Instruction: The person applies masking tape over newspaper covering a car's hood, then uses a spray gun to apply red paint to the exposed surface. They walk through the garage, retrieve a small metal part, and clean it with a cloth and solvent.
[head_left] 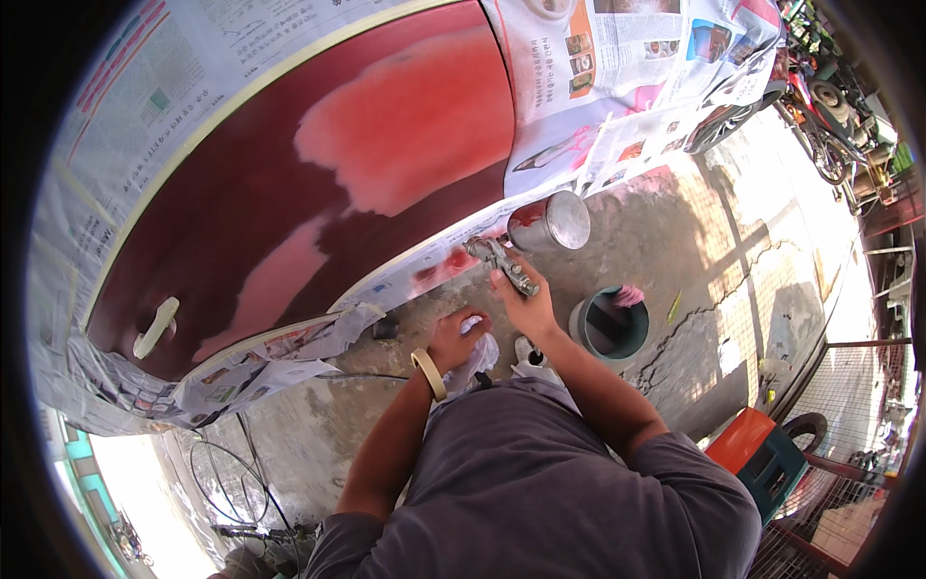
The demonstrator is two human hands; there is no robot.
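My right hand (524, 301) is wrapped round the grip of a metal paint spray gun (503, 262), with a silvery paint cup (563, 221) on its side. The gun is close to the lower edge of a dark red car door (231, 227), which bears brighter red and pinkish patches. My left hand (455, 340) grips a crumpled white cloth (478, 359) in front of my body. A pale yellow roll of masking tape (428, 374) sits round my left wrist. Pale tape covers the door handle (156, 328).
Newspaper masking (598, 106) surrounds the door. On the concrete floor at right stands a dark green bucket (613, 338) with a pink rag (629, 295) at its rim. An orange and green machine (757, 458) stands lower right. A dark hose (253, 482) loops at lower left.
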